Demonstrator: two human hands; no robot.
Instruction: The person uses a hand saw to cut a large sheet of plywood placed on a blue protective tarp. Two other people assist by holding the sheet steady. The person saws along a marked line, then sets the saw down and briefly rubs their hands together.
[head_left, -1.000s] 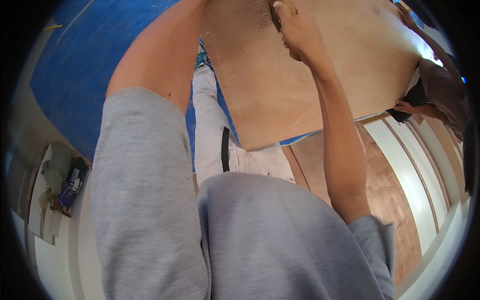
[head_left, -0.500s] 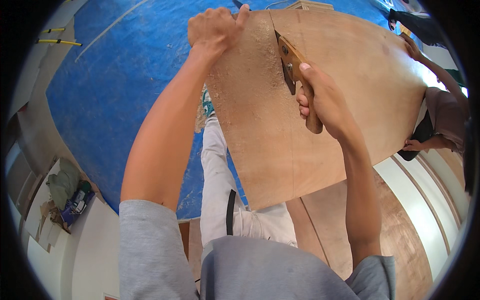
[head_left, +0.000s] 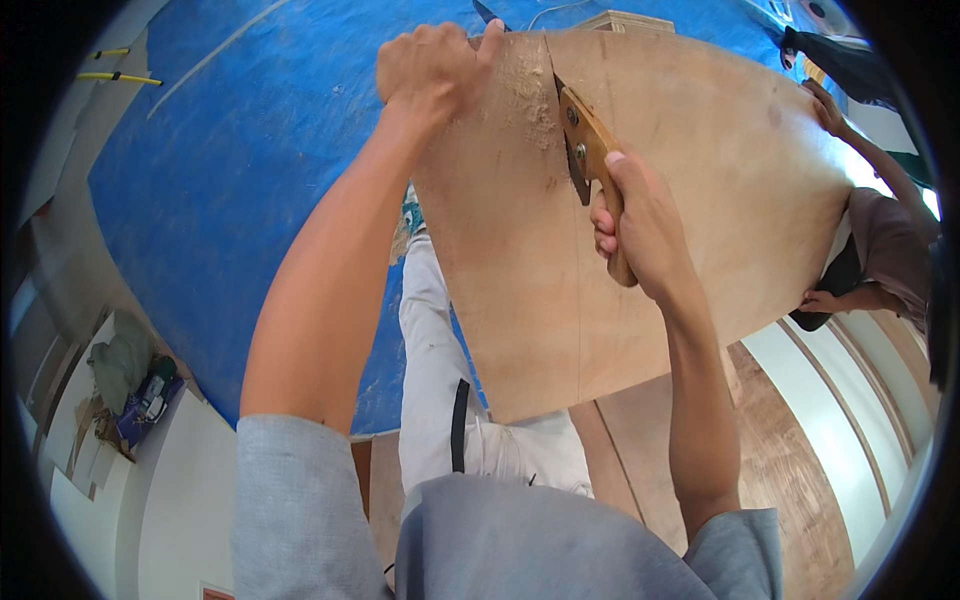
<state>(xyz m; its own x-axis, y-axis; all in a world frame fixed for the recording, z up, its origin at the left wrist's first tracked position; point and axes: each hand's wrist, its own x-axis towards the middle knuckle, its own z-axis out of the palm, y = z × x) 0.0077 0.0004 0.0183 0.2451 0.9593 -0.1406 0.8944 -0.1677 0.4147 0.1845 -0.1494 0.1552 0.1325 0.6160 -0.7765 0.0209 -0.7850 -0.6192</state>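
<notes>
A large plywood sheet [head_left: 700, 210] lies tilted in front of me, with a narrow cut running in from its far edge and sawdust beside the cut. My right hand [head_left: 640, 225] grips the wooden handle of a hand saw [head_left: 588, 150], whose blade sits in the cut. My left hand [head_left: 430, 65] is clenched over the sheet's far edge, left of the cut. My leg in white trousers [head_left: 435, 380] reaches under the sheet.
A blue tarpaulin [head_left: 230, 180] covers the floor at left and behind. Another person [head_left: 885, 250] at the right edge holds the sheet with both hands. More boards [head_left: 790, 470] lie at lower right. A pile of small things [head_left: 130, 390] sits at lower left.
The view has tipped upward, so the sheet's far edge and both hands now show in full. The saw handle sits lower against the sheet than half a second ago.
</notes>
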